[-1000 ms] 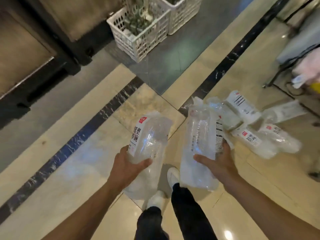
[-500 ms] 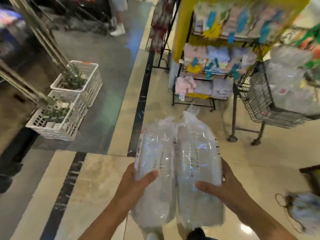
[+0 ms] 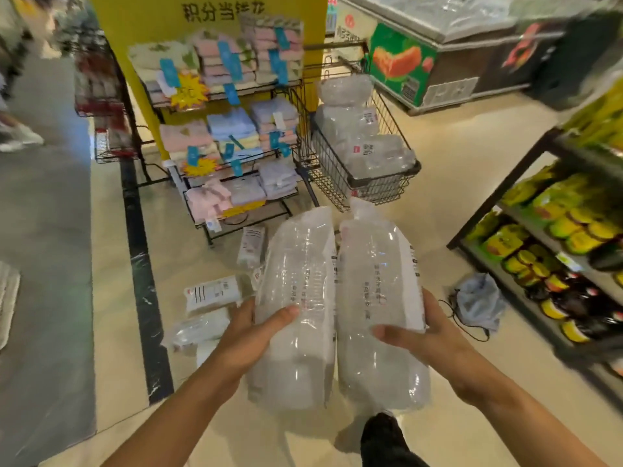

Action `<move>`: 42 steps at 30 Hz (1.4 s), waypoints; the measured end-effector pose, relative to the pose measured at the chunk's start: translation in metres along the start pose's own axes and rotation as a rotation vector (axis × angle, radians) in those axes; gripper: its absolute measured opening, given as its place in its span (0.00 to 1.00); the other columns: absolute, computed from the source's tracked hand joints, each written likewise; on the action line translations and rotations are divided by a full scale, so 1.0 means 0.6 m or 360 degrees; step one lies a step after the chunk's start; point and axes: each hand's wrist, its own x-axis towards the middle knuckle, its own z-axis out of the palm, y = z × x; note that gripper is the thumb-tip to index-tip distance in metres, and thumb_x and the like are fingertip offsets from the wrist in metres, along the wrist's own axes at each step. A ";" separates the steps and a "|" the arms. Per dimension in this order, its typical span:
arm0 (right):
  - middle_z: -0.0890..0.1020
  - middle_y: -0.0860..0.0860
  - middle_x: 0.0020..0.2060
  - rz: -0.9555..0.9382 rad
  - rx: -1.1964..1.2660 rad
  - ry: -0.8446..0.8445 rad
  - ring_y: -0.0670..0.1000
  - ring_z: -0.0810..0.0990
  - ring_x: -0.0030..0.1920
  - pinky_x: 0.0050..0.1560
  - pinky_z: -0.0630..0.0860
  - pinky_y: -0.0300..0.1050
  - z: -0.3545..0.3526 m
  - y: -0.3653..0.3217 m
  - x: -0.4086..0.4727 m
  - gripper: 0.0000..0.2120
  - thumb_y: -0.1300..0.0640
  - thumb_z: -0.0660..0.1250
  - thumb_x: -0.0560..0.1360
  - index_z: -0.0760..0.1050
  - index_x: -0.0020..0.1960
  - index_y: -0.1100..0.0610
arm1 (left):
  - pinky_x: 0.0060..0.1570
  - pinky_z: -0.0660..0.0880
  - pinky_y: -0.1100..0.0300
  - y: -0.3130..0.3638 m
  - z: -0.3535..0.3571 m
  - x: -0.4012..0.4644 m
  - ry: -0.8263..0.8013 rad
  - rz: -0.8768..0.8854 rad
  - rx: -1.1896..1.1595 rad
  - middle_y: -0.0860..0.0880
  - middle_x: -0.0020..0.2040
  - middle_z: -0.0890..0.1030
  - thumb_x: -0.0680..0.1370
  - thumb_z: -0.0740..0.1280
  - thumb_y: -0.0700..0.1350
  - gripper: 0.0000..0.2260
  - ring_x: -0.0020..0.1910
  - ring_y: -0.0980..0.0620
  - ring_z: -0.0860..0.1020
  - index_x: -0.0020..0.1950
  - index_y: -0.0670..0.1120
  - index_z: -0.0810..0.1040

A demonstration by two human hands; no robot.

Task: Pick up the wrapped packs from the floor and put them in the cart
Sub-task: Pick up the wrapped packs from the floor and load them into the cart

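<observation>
- Two wrapped packs, one per hand: left pack (image 3: 296, 308) & right pack (image 3: 381, 308), held lengthwise, side by side and touching or nearly so. Prob. kept together like that so both go in the cart in one trip.
- Left hand (image 3: 249, 335) grips its pack from the outer left side, thumb curled over the top face, fingers hidden underneath. Right hand (image 3: 424, 332) mirrors it on the right pack, thumb across the top. Side grips w/ thumbs on top likely stop the slick wrap sliding out.
- Cart (image 3: 381, 183) sits ahead of the hands, slightly right, well apart from them. Already piled w/ similar clear packs (image 3: 357, 136), so the load prob. has to go on top of the heap.
- More packs on the floor (image 3: 215, 291) just left of the left hand, plus one (image 3: 251, 244) further ahead near the rack foot; task not done.
- Towel rack (image 3: 232, 139) ahead-left, right beside the cart.
- Snack shelf (image 3: 556, 251) to the right of the right hand; a grey cloth bag (image 3: 478, 305) on the floor between.
</observation>
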 end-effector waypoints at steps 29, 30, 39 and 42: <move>0.77 0.41 0.60 -0.0068 -0.0218 -0.0084 0.47 0.80 0.57 0.48 0.82 0.45 -0.582 -0.342 1.071 0.46 0.50 0.84 0.62 0.60 0.71 0.37 | 0.63 0.80 0.48 0.505 0.456 1.003 0.0351 -0.0135 -0.0120 0.55 0.57 0.86 0.69 0.80 0.60 0.30 0.56 0.52 0.85 0.67 0.56 0.77; 0.77 0.41 0.60 -0.0068 -0.0227 -0.0092 0.46 0.80 0.56 0.44 0.82 0.41 -0.591 -0.362 1.107 0.46 0.51 0.84 0.62 0.60 0.70 0.38 | 0.64 0.79 0.48 0.522 0.458 1.032 0.0366 -0.0141 -0.0146 0.55 0.59 0.85 0.69 0.80 0.60 0.30 0.58 0.52 0.84 0.68 0.56 0.75; 0.77 0.45 0.59 -0.0164 -0.0719 -0.0566 0.53 0.80 0.58 0.56 0.82 0.55 -0.643 -0.521 1.486 0.55 0.49 0.84 0.59 0.56 0.78 0.44 | 0.68 0.69 0.57 0.611 0.534 1.257 0.0780 -0.0201 -0.0439 0.58 0.65 0.74 0.74 0.76 0.62 0.37 0.63 0.55 0.74 0.78 0.57 0.65; 0.76 0.47 0.66 -0.0346 -0.0918 -0.0774 0.56 0.78 0.65 0.65 0.78 0.62 -0.639 -0.554 1.618 0.53 0.46 0.85 0.56 0.60 0.73 0.41 | 0.68 0.75 0.50 0.617 0.579 1.333 0.1088 -0.0261 -0.0581 0.53 0.67 0.80 0.66 0.79 0.67 0.40 0.61 0.50 0.79 0.73 0.53 0.72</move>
